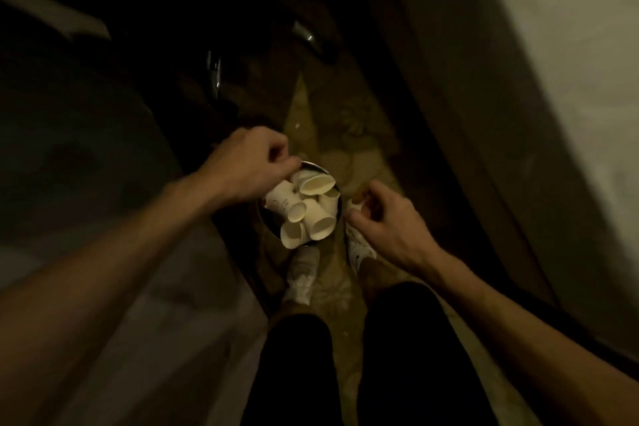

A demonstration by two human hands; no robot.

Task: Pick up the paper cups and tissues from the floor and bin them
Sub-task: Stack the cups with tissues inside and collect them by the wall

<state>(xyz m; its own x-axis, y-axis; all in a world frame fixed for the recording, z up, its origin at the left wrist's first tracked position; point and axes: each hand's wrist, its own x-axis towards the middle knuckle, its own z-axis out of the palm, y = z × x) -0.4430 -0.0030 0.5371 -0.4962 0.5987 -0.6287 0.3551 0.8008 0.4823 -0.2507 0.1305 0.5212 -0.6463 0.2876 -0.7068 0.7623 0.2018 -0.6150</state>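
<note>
Cups (316,183) are heaped in the bin (316,166) at the centre of the frame, mouths pointing every way, and the pile stands above the metal rim. I judge most of the job done, since the bulk of the paper cups is in.

My left hand (249,164) sits at the bin's upper-left edge with its fingers curled and the fingertips drawn together right at the rim and the topmost cup. In this dim light I cannot tell whether it pinches a cup, the rim, or nothing.

My right hand (387,221) is just beside the bin on its right, not over it. Its fingers are curled round a small white piece (358,206), either a crumpled tissue or a cup. That piece is not binned yet, so I reckon it is the step in hand.

On the lit strip of patterned floor (311,114) above the bin I make out no loose cup or tissue. Below the bin are only my white shoes (301,271). Both sides of the frame are too dark to rule out more litter there.
</note>
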